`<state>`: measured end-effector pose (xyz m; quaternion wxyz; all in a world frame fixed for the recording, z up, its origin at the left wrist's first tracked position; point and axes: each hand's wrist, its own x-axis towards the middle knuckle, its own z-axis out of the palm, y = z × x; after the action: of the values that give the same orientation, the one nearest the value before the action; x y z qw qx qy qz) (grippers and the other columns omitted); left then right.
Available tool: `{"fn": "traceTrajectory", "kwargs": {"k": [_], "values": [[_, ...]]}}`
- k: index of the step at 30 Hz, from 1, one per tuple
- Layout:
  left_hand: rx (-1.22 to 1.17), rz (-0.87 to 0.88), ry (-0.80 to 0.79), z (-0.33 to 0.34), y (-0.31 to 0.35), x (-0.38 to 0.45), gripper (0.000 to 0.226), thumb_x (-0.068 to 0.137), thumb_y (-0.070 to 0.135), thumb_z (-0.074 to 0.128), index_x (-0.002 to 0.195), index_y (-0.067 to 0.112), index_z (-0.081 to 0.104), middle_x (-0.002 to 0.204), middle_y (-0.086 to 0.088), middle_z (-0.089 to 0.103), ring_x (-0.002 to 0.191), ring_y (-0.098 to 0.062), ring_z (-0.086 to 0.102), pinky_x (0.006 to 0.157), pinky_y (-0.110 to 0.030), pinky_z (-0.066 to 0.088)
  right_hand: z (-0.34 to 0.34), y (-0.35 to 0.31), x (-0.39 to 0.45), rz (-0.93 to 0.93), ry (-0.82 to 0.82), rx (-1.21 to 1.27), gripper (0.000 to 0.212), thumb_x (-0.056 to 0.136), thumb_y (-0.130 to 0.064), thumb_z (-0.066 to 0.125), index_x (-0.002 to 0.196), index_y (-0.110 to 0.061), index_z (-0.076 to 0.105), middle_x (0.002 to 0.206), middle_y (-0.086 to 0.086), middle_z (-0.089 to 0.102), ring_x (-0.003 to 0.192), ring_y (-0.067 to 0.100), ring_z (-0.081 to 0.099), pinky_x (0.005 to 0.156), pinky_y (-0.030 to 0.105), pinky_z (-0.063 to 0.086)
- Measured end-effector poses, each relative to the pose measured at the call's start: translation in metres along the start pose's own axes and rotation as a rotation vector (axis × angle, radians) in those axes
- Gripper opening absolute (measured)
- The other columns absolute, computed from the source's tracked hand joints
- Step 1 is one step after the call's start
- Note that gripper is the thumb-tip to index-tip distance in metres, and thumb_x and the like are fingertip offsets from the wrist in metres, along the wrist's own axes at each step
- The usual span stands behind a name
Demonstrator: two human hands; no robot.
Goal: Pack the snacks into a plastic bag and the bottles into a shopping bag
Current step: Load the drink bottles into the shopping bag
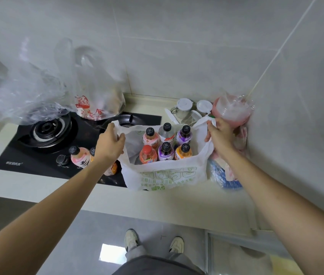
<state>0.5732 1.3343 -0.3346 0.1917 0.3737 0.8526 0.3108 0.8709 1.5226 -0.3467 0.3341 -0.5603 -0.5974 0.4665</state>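
- The white shopping bag [165,175] with green print stands on the pale surface [38,185], at the right end of the black gas stove [44,147], its mouth pulled wide.
- The left hand [110,143] grips the bag's left handle, fingers curled round the plastic at the rim.
- The right hand [219,135] grips the right handle the same way, holding that side up and outward.
- Six bottles [166,143] stand upright inside the bag in two rows of three: a pink, a clear and a purple one at the back; a red-capped orange-red one, a purple one and an orange one at the front.
- Outside the bag, just to its left on the stove top, stand more bottles: a pink bottle [78,156] with a black cap, and beside it at least one more, largely hidden behind the left wrist.
- A clear plastic bag [97,96] with red print sits on the stove behind the shopping bag, its handles standing up; what is in it cannot be made out.
- A second, blurred sheet of clear plastic [24,92] fills the left of the view above the burner.
- Two white-lidded jars [184,108] stand at the back against the tiled wall.
- A pink plastic-wrapped bundle [232,112] sits in the corner just behind the right hand, with a blue packet [226,179] lying to the right of the bag.
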Motion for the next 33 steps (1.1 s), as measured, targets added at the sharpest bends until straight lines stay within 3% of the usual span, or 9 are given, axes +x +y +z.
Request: {"fn": "traceTrajectory", "kwargs": {"k": [3, 5, 8, 11, 14, 21, 28, 31, 33], "values": [[0.08, -0.008, -0.002, -0.006, -0.005, -0.001, 0.018, 0.1, 0.024, 0.055, 0.112, 0.011, 0.05, 0.074, -0.007, 0.069, 0.06, -0.019, 0.07, 0.065, -0.041, 0.059, 0.0, -0.003, -0.002, -0.004, -0.033, -0.238, 0.017, 0.095, -0.021, 0.064, 0.099, -0.005, 0.057, 0.089, 0.012, 0.069, 0.075, 0.027, 0.064, 0.073, 0.035, 0.045], [0.142, 0.012, 0.016, -0.008, -0.01, -0.003, 0.02, 0.098, 0.027, 0.056, 0.108, 0.01, 0.051, 0.076, -0.006, 0.066, 0.069, -0.025, 0.068, 0.069, -0.044, 0.057, 0.001, -0.008, -0.005, -0.045, -0.022, -0.411, 0.025, 0.091, -0.027, 0.068, 0.109, -0.016, 0.055, 0.107, 0.005, 0.066, 0.096, 0.026, 0.06, 0.078, 0.035, 0.043], [0.195, 0.03, 0.055, -0.012, -0.011, -0.008, 0.03, 0.096, 0.032, 0.06, 0.112, 0.008, 0.052, 0.091, -0.008, 0.066, 0.085, -0.032, 0.064, 0.076, -0.047, 0.055, 0.005, -0.01, -0.007, -0.237, -0.02, -0.578, 0.045, 0.088, -0.03, 0.072, 0.126, -0.013, 0.056, 0.126, 0.008, 0.056, 0.12, 0.03, 0.05, 0.095, 0.04, 0.042], [0.162, 0.07, 0.108, -0.018, -0.013, -0.013, 0.046, 0.093, 0.039, 0.065, 0.127, 0.01, 0.052, 0.114, -0.006, 0.063, 0.1, -0.027, 0.062, 0.082, -0.041, 0.052, 0.017, -0.023, -0.009, -0.443, -0.05, -0.667, 0.047, 0.088, -0.031, 0.071, 0.127, -0.01, 0.056, 0.124, 0.008, 0.055, 0.121, 0.031, 0.049, 0.103, 0.042, 0.042], [0.184, 0.108, 0.159, -0.029, -0.019, -0.021, 0.052, 0.092, 0.044, 0.066, 0.128, 0.01, 0.05, 0.121, -0.006, 0.055, 0.108, -0.025, 0.055, 0.082, -0.035, 0.047, 0.042, -0.049, -0.016, -0.534, -0.146, -0.68, 0.047, 0.09, -0.033, 0.068, 0.131, -0.014, 0.055, 0.129, 0.003, 0.057, 0.124, 0.027, 0.051, 0.102, 0.043, 0.046], [0.402, 0.163, 0.211, -0.074, -0.063, -0.038, 0.055, 0.093, 0.049, 0.061, 0.137, 0.016, 0.051, 0.129, -0.009, 0.054, 0.118, -0.031, 0.048, 0.093, -0.049, 0.049, 0.144, -0.103, -0.059, -0.787, -0.435, -0.643, 0.046, 0.095, -0.032, 0.064, 0.137, -0.015, 0.053, 0.134, 0.002, 0.056, 0.126, 0.023, 0.051, 0.101, 0.043, 0.049], [0.404, 0.112, 0.014, -0.107, -0.123, -0.019, 0.068, 0.095, 0.053, 0.057, 0.153, 0.022, 0.041, 0.147, -0.004, 0.044, 0.135, -0.029, 0.042, 0.102, -0.05, 0.048, 0.259, -0.118, -0.118, -0.899, -0.667, -0.763, 0.061, 0.094, -0.039, 0.068, 0.147, -0.019, 0.047, 0.144, 0.0, 0.05, 0.135, 0.021, 0.047, 0.102, 0.041, 0.049], [0.417, 0.107, -0.105, -0.107, -0.143, -0.006, 0.067, 0.096, 0.059, 0.054, 0.152, 0.024, 0.042, 0.143, -0.003, 0.047, 0.132, -0.027, 0.046, 0.099, -0.048, 0.051, 0.287, -0.107, -0.128, -0.904, -0.724, -0.924, 0.05, 0.094, -0.041, 0.064, 0.137, -0.018, 0.053, 0.133, 0.003, 0.054, 0.128, 0.024, 0.05, 0.097, 0.043, 0.05], [0.426, 0.137, -0.124, -0.106, -0.151, 0.0, 0.058, 0.096, 0.058, 0.055, 0.143, 0.025, 0.049, 0.128, -0.002, 0.052, 0.119, -0.024, 0.053, 0.087, -0.044, 0.055, 0.296, -0.102, -0.131, -0.911, -0.713, -1.063, 0.034, 0.095, -0.039, 0.06, 0.122, -0.017, 0.059, 0.121, 0.006, 0.057, 0.121, 0.027, 0.053, 0.095, 0.043, 0.047]]}}
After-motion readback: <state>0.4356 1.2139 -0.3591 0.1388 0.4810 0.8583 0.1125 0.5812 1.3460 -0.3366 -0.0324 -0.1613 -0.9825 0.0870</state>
